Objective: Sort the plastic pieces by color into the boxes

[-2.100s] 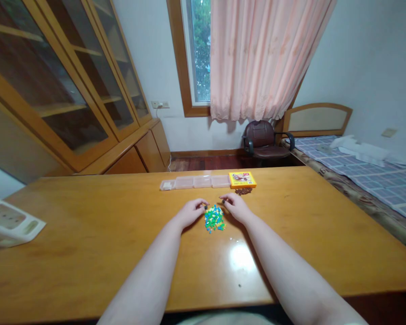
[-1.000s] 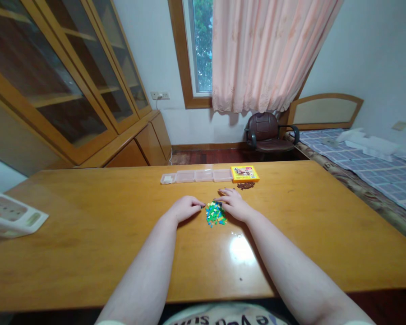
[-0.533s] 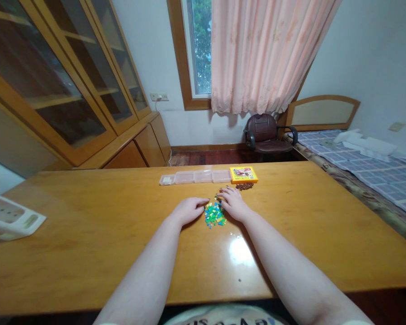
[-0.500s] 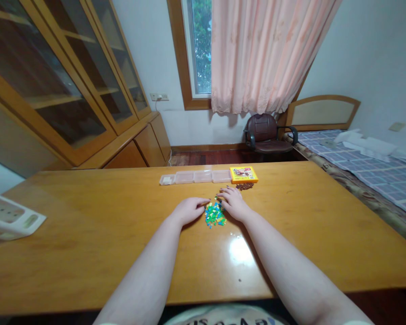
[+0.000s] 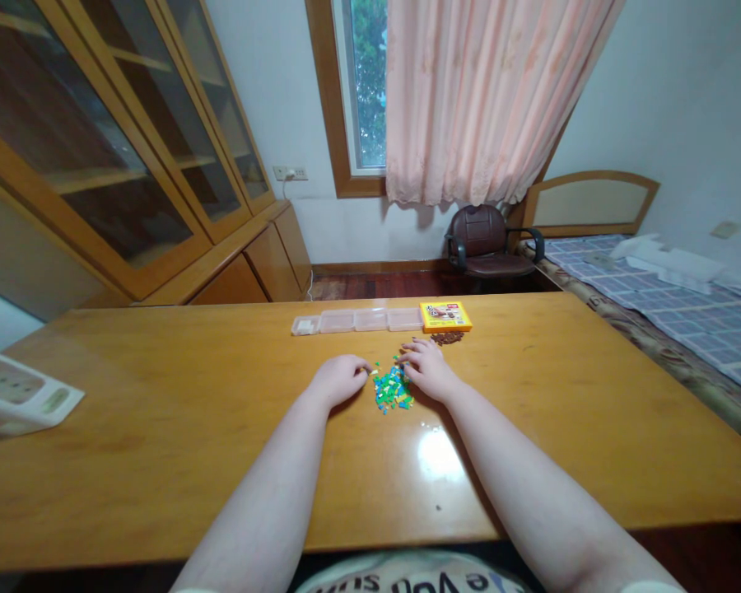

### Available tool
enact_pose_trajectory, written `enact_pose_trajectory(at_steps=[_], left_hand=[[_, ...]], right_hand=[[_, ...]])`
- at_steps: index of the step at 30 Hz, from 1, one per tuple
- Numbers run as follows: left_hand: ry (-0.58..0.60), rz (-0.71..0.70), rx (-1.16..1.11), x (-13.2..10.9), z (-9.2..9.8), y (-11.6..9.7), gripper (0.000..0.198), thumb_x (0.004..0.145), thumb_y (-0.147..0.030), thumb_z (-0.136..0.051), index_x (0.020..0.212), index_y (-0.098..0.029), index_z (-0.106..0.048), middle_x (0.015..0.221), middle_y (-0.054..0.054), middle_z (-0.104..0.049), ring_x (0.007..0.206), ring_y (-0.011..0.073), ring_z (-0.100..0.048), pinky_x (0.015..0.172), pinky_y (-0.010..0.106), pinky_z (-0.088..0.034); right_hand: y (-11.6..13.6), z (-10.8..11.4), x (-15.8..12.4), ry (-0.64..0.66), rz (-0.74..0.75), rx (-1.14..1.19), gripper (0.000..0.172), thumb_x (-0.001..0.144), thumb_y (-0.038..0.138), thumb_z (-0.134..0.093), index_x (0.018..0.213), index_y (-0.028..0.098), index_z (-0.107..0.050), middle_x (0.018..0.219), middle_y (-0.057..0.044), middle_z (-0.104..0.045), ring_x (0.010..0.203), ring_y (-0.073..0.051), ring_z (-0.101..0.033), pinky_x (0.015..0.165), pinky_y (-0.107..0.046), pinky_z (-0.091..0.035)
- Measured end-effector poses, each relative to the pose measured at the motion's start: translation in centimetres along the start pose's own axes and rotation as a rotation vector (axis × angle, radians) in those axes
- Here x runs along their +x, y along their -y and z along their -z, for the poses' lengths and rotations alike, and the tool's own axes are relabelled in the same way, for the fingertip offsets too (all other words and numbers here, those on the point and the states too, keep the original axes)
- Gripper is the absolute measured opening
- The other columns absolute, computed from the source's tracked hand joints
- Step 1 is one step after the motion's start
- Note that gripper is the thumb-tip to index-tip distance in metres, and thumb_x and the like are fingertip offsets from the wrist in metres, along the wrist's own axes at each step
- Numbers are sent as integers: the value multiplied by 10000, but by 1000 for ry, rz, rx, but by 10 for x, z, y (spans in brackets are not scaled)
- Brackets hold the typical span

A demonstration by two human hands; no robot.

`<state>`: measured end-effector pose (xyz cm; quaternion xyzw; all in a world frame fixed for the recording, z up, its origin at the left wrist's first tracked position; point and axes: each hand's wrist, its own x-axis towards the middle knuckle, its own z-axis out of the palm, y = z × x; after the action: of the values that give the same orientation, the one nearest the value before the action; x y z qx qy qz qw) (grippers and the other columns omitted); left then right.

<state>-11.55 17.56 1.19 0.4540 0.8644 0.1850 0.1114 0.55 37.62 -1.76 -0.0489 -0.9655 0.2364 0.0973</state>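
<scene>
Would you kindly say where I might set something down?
Bare table lies between the white holder and left hand, and right of the right hand. Crowded: the bricks between the hands, and the trays, yellow box and brown pieces beyond.

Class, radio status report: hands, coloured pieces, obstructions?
Bare left hand, bare right hand flanking small blue, green, yellow plastic pieces, piled loosely. Small brown pieces heaped beyond right hand, not blocking.

The single view comes from the head of the person and looks forward and down. It passes over the shirt (image 5: 407, 572) and along both forearms (image 5: 263, 486) to the table (image 5: 160, 478). The hands (image 5: 341, 379) appear rather small, near the middle. The angle is wide: it takes in the cabinet (image 5: 222, 257), the window (image 5: 369, 91) beyond and the bed (image 5: 598, 268).
</scene>
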Motion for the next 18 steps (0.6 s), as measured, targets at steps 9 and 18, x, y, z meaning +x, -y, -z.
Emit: enact_pose_trajectory(at_steps=[9, 18], left_hand=[[47, -117, -31, -1, -3, -4, 308, 740, -245, -493, 929, -258, -736, 923, 5, -727, 844, 195, -637, 773, 271, -461], [83, -118, -27, 2, -9, -1, 370, 764, -251, -477, 1054, -279, -705, 1037, 9, -714, 927, 205, -643, 821, 282, -460]], right_hand=[[4, -3, 2, 107, -87, -59, 415, 898, 368, -419, 1291, 300, -533, 1467, -69, -343, 1365, -316, -189, 1077, -574, -52], [3, -2, 2, 46, -97, -45, 377, 876, 330, -452, 1214, 258, -601, 1389, -65, -456, 1314, -279, -290, 1091, -513, -99]])
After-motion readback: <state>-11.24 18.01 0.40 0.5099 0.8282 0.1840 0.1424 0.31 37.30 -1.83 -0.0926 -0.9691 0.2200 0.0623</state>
